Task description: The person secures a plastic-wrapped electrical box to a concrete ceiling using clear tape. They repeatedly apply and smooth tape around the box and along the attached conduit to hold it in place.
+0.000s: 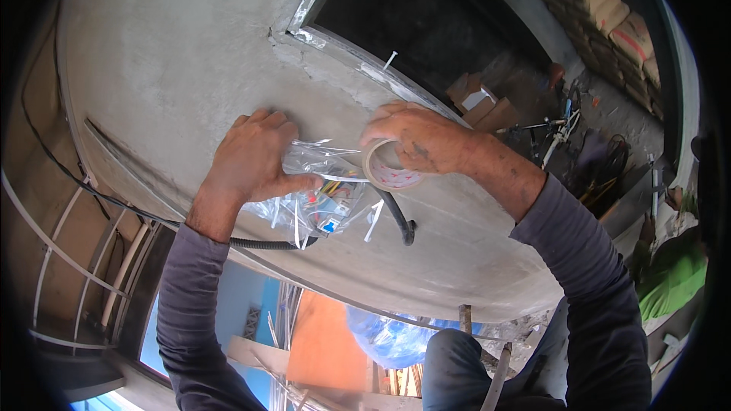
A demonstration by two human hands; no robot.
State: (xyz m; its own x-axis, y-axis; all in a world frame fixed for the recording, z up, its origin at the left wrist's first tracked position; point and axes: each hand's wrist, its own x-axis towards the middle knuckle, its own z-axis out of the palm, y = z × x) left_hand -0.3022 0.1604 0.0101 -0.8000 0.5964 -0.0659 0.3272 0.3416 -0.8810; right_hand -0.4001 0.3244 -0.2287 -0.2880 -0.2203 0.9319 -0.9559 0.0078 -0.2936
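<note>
Clear plastic (pixel 304 204) covers a cluster of coloured wires and a small blue-and-white part (pixel 330 225) on the grey plastered wall. My left hand (pixel 255 158) presses its curled fingers and thumb on the left side of this plastic. On the right, my right hand (pixel 426 139) grips a roll of tape (pixel 368 167) from above, beside the plastic. Thin white strips (pixel 375 219) stick out around the bundle. A short black tube (pixel 398 219) hangs below the roll, and a black corrugated conduit (pixel 266 244) runs in from the left. The wires' ends are hidden.
A nail (pixel 391 59) sticks out near the window frame (pixel 346 55). Beyond the opening are cardboard boxes (pixel 487 103), a bicycle (pixel 562 133) and stacked sacks (pixel 609 7). Below lie an orange board (pixel 327 342) and wooden poles (pixel 499 373). A person in green (pixel 674 278) is at right.
</note>
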